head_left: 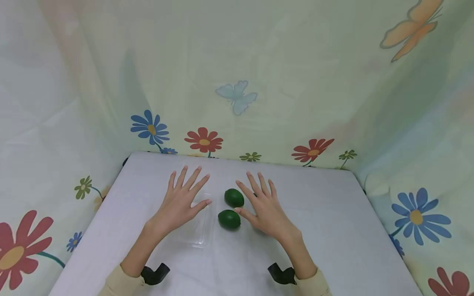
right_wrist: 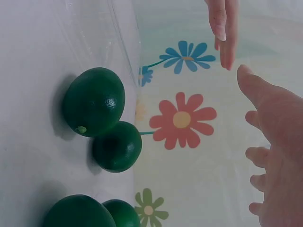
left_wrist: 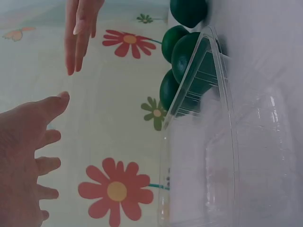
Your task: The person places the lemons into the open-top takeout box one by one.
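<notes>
Two dark green limes (head_left: 229, 219) show on the white table between the hands, one behind the other. More of them are partly hidden under the right hand; the right wrist view shows several limes (right_wrist: 94, 101), one with a pale stem nub. A clear plastic container (left_wrist: 233, 142) with no lid over it sits left of the limes. My left hand (head_left: 181, 207) hovers above this container, fingers spread and straight, holding nothing. Over the limes' right side, my right hand (head_left: 264, 209) is also spread and raised, and it grips nothing.
A white cloth covers the table (head_left: 326, 230). Behind and at both sides hangs a curtain (head_left: 281, 94) printed with flowers and butterflies. Black wrist mounts (head_left: 155, 274) stick out by both beige sleeves (head_left: 122, 283).
</notes>
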Demonstrator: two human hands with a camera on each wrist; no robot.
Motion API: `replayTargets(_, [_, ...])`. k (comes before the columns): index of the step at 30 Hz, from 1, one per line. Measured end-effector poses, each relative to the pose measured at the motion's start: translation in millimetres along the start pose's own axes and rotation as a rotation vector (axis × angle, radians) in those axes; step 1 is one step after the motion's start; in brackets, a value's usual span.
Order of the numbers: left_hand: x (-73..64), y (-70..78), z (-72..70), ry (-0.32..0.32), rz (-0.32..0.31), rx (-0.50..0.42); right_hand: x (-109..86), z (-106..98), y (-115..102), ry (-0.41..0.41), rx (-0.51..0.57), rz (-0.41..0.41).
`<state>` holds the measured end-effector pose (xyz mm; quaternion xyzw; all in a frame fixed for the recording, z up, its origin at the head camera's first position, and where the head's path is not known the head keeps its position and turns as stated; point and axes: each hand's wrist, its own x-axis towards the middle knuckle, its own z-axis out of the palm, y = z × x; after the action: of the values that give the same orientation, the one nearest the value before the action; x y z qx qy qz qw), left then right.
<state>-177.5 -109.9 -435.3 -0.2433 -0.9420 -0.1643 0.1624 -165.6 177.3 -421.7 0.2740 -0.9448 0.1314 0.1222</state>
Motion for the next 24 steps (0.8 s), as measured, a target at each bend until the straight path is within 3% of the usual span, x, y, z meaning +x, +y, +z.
replayTargets(6, [-1.7,-4.0,0.3,-0.014,-0.019,-0.027,1.6,2,1,-0.006,-0.004,-0.009])
replayTargets(8, [-2.9,-7.9,1.5,-0.028,-0.054,-0.065,1.7,4,1,-0.005,0.008,-0.008])
replayTargets(10, [-4.7,-13.0,1.5,-0.059,-0.125,-0.140,1.2,5,1,-0.011,0.016,0.001])
replayTargets(17, [-20.2,-40.3,1.0,-0.207,-0.504,-0.470,-2.0,5,4,-0.009,-0.011,0.023])
replayTargets(20, [-29.1,-46.9,4.1,-0.242,-0.601,-0.543,-3.3,4,5,-0.008,-0.016,0.026])
replayTargets(24, [-38.2,-48.1,11.2,-0.269,-0.667,-0.579,-5.2,4,6,-0.005,-0.016,0.027])
